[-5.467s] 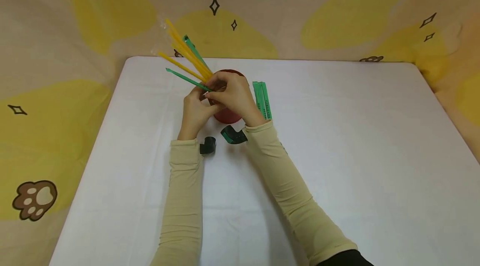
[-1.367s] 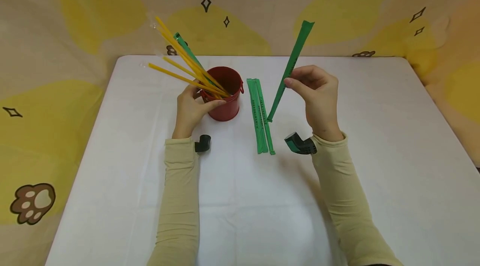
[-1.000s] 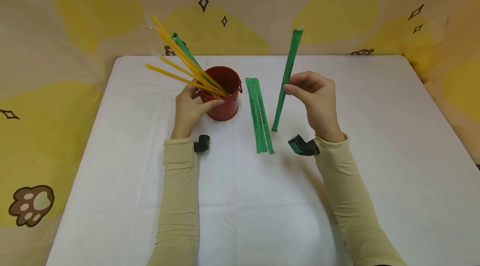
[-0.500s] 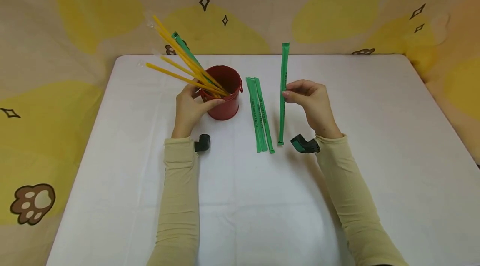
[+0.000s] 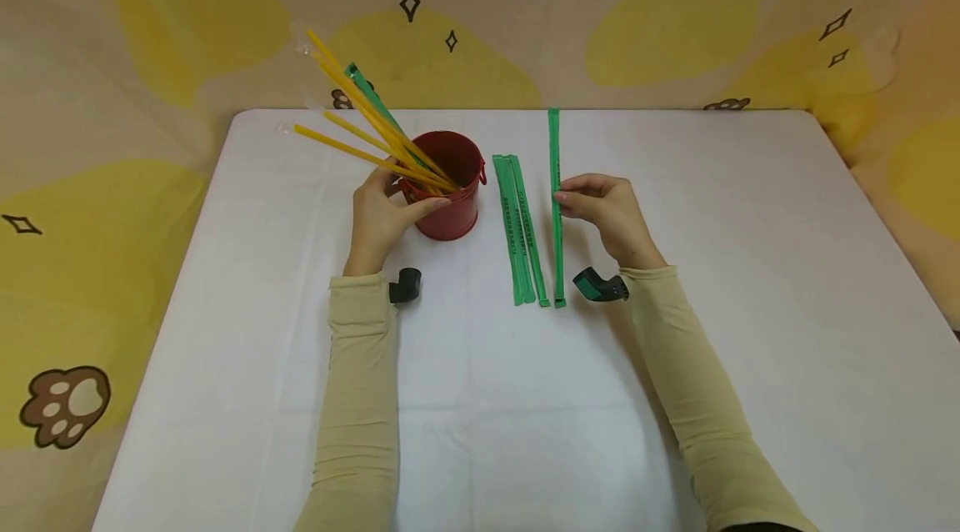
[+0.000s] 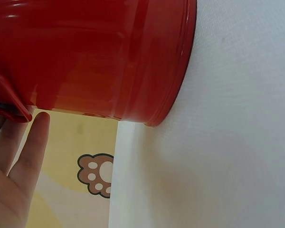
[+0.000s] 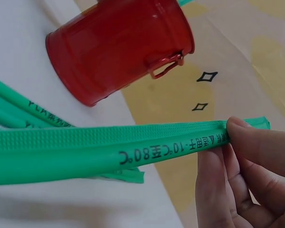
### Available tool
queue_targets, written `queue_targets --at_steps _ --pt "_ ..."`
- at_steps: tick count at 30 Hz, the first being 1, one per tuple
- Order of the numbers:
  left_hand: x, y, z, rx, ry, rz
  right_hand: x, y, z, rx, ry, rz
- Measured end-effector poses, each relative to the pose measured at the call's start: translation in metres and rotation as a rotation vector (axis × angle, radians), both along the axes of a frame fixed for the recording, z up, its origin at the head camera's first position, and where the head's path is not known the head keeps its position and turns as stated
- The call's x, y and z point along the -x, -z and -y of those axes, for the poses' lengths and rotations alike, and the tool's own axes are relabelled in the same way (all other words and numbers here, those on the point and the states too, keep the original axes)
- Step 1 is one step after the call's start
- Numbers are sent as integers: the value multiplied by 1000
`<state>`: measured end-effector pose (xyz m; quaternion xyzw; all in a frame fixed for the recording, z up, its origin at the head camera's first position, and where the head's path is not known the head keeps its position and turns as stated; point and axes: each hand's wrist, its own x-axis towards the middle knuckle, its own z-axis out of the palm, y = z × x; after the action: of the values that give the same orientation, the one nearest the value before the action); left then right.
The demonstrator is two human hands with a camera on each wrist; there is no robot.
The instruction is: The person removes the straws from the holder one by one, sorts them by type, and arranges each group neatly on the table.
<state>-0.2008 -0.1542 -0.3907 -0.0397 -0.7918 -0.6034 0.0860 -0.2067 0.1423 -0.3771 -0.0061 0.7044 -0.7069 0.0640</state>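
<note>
My left hand (image 5: 380,215) grips the rim of a small red metal bucket (image 5: 452,215), thumb at the front and fingers behind. Several yellow straws (image 5: 375,119) in clear wrappers and a green wrapped straw (image 5: 384,107) lean out of the bucket to the left. Between thumb and fingers, my right hand (image 5: 606,215) pinches another green paper-wrapped straw (image 5: 556,157), printed with black characters in the right wrist view. It runs roughly alongside green wrapped straws (image 5: 516,232) on the table, a small gap apart. The left wrist view shows the bucket's side (image 6: 85,57) and some fingers (image 6: 31,152).
A white-covered table (image 5: 480,415) spreads under everything. Behind it hangs a yellow and beige cloth (image 5: 675,15) with printed paw and star shapes. Black wrist cameras (image 5: 600,285) stick out from both sleeves.
Earlier both hands were together at the bucket. My right hand has since carried a green straw right, then lowered and turned it beside the others. Lately my left hand has stayed on the bucket.
</note>
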Motion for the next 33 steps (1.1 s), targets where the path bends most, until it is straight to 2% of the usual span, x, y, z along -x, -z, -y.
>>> queue_targets --at_steps 4,17,25,33 --pt "0 0 1 6 -9 7 4 8 2 -39 17 48" --pt "-1 0 1 23 -9 11 12 36 3 -188 -2 173" --pt "-1 0 2 20 -8 1 12 40 4 -253 9 160" --pt "-1 -1 -2 -8 2 -10 16 37 5 -301 25 144"
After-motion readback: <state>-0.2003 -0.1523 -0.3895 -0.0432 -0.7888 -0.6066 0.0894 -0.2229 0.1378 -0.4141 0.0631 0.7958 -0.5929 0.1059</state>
